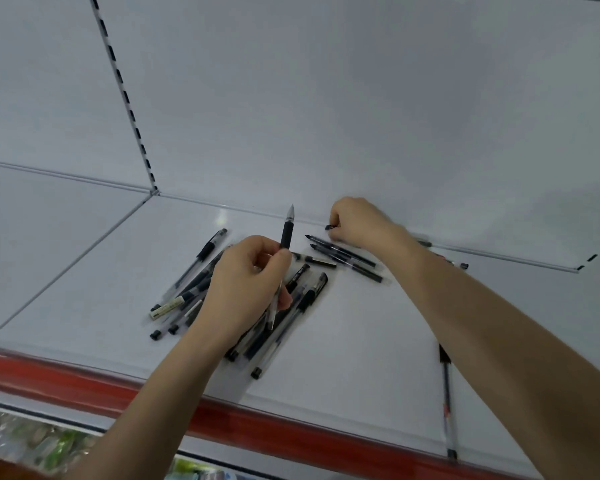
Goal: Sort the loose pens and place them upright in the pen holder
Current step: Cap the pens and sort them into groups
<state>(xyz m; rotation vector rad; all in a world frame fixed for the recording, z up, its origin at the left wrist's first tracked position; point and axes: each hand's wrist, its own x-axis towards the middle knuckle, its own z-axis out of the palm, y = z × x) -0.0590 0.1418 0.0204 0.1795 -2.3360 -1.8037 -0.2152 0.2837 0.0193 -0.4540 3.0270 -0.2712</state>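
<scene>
Several black and clear pens lie scattered on a white shelf (343, 327). My left hand (246, 289) grips one uncapped pen (286, 235) with a black grip, its tip pointing up and away, above a pile of pens (284, 317). My right hand (357, 221) reaches to the back of the shelf and pinches a small dark pen end (329, 227). A few dark pens (347, 258) lie just in front of that hand. No pen holder is in view.
One pen (447, 400) lies alone near the front edge under my right forearm. More pens (461, 264) lie behind that arm at the back wall. A red strip (84, 386) runs along the shelf's front edge. A slotted upright (125, 95) stands at the back left.
</scene>
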